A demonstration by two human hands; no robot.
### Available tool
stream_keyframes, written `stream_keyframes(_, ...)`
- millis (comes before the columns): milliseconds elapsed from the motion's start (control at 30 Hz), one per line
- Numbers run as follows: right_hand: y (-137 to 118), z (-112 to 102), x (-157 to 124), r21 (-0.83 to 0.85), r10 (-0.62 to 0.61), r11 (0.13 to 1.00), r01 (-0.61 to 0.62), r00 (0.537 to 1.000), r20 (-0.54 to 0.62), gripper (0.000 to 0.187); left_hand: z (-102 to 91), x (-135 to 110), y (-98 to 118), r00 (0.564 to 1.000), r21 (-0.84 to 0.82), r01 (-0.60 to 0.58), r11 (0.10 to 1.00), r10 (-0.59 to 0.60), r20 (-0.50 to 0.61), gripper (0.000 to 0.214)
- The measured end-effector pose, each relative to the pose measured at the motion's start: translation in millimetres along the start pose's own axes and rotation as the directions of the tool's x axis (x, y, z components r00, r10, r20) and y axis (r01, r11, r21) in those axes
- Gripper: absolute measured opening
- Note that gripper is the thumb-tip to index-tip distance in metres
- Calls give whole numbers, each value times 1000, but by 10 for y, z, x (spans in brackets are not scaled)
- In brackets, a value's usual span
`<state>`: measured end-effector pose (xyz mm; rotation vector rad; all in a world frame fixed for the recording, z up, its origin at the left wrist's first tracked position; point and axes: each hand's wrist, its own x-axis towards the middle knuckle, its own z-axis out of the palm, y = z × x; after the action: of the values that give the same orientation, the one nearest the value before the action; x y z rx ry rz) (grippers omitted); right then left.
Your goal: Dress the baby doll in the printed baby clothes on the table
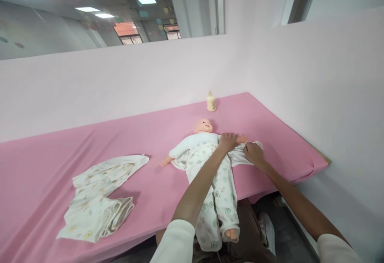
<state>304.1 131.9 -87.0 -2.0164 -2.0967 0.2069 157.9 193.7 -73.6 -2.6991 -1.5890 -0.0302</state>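
A baby doll (205, 126) lies on its back on the pink-covered table, its legs hanging over the front edge. It wears white trousers (226, 191) with a small green print and a white long-sleeved top (192, 142). My left hand (228, 141) is closed around the doll's arm on the right side, and the doll's hand (241, 139) sticks out beyond my fingers. Just below that arm a white garment (238, 157) is spread out, partly under the doll. My right hand (253, 153) pinches this garment near its outer end; the fingertips are partly hidden.
On the left of the pink table cover (162, 215) lies a crumpled white cloth (99, 193) with a pale print. A cream pump bottle (211, 102) stands behind the doll's head. Walls border the table at the back and right.
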Motion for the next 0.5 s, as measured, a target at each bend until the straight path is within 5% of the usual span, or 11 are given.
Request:
stream_keyframes(300, -68, -16, -166, -79, -127, 989, 122, 990, -62, 37, -202, -175, -59, 997, 4, 72, 997, -72, 19, 52)
stream_keyframes(400, -189, 1, -196, 45, -197, 978, 202, 976, -92, 40, -378, -375, -225, 996, -2, 83, 997, -83, 14, 35)
stream_keyframes(500, -358, 34, -208, 345, -223, 911, 225, 974, -47, 45, -533, -751, -416, 993, -19, 105, 994, -106, -56, 31)
